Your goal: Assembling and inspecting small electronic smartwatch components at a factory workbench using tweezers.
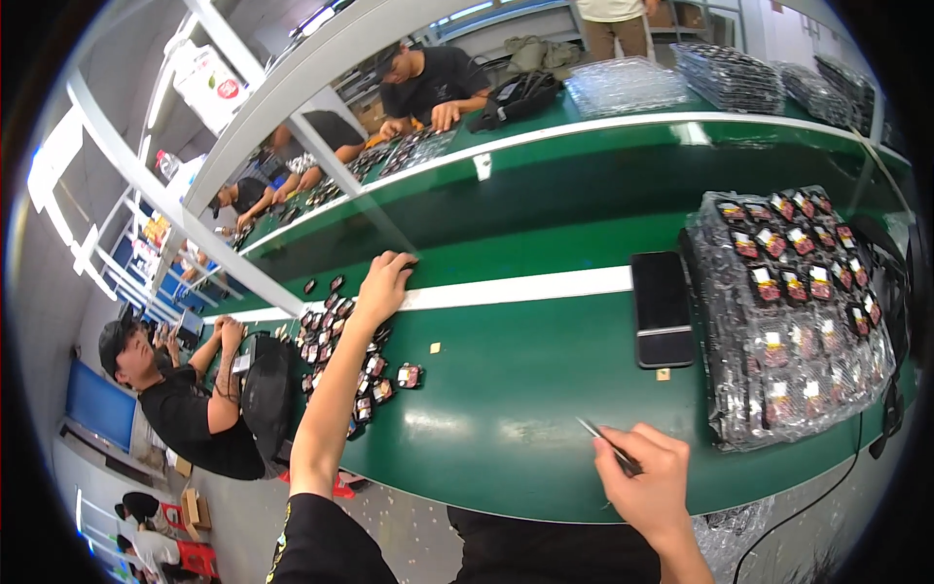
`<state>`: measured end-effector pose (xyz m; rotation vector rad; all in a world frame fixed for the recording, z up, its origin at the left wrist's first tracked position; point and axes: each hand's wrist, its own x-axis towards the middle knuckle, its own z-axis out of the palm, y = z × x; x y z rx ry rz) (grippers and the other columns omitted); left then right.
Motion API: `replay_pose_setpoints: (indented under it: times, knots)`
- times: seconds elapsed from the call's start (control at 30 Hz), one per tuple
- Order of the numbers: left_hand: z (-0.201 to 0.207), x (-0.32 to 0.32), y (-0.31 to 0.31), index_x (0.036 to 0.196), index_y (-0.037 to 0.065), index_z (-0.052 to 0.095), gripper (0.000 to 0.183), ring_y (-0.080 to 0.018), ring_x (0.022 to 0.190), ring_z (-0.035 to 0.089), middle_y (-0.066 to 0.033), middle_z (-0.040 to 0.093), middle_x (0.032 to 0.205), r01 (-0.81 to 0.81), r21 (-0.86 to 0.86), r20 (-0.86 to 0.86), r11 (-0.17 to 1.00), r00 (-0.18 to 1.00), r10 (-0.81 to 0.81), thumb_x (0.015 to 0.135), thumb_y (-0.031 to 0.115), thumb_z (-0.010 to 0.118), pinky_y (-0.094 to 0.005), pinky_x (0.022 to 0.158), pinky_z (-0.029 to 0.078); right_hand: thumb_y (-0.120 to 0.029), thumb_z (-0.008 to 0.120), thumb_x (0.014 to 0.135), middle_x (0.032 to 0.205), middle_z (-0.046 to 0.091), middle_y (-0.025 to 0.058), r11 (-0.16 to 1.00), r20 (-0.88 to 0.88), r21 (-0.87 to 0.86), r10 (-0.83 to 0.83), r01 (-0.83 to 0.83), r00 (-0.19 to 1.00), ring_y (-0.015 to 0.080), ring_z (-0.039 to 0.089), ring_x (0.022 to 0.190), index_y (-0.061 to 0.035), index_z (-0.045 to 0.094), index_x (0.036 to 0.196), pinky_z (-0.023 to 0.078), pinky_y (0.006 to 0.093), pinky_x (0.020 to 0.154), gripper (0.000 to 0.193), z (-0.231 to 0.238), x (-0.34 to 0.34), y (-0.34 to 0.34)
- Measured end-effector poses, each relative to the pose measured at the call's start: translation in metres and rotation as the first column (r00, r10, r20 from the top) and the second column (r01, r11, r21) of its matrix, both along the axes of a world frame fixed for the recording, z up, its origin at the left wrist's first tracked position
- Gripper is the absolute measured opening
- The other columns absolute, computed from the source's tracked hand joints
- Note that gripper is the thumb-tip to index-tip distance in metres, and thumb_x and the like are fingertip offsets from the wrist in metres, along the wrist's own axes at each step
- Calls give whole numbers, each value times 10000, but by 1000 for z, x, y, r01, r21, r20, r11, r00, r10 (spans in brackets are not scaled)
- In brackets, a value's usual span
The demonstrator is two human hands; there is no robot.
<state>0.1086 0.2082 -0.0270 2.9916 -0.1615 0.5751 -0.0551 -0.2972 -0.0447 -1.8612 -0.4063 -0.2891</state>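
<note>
My left hand (384, 282) reaches far out over the green table (506, 389), fingertips closed on a small dark part at the white stripe (525, 287). Below that arm lies a loose heap of small black and red parts (360, 360). My right hand (647, 477) hovers near the table's front edge, pinching slim metal tweezers (603, 440) that point up and left. A clear plastic tray stack filled with rows of the same small parts (793, 321) sits at the right.
A black phone (662, 307) lies face up beside the trays. Two tiny tan bits (435, 346) rest on the green surface. A person in black sits at the left (185, 399); others work across the raised shelf (428, 88). More tray stacks (730, 73) stand far back.
</note>
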Motion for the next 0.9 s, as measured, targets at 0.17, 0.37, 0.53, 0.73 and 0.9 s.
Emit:
replay_pose_setpoints:
  times: [0.17,0.37,0.53,0.73,0.9]
  knots:
    - [15,-43,-148,1294,94,768,329,-345,1078,685,-133,667,1142,310,-344,-209,886,895,-394,990,208,821,-423,1014,563,13,856,883,670,644,39,994,-105,-33,-103,101,989,78,531,530,33,853,1021,359,275,488,139,7,-2,-6]
    - [14,-108,-239,1134,97,767,432,-247,922,664,-47,650,1026,627,-133,-124,768,758,-640,932,463,876,-384,801,518,28,859,891,663,628,42,982,-119,-49,-189,185,975,78,503,546,49,847,1024,335,277,511,135,10,2,-2]
    - [22,-109,-224,1164,63,757,723,-279,933,711,-64,701,1073,540,-153,-132,828,819,-559,733,599,983,-393,794,530,50,858,890,662,632,31,982,-85,-80,-179,172,980,60,476,527,41,852,1030,316,261,497,140,6,7,-1]
    - [12,-102,-205,1344,90,780,701,-260,965,663,-53,703,1128,549,-348,-204,760,747,-633,746,376,1008,-365,845,490,39,865,892,673,642,31,986,-78,-113,-136,127,988,57,485,525,48,852,1049,316,260,490,157,5,9,-2]
    - [8,-104,-207,1335,108,785,615,-249,986,645,-45,688,1178,515,-390,-228,764,749,-621,785,300,983,-369,878,465,34,874,892,687,660,36,990,-78,-109,-99,90,992,53,504,527,46,854,1060,329,251,485,170,4,8,-3]
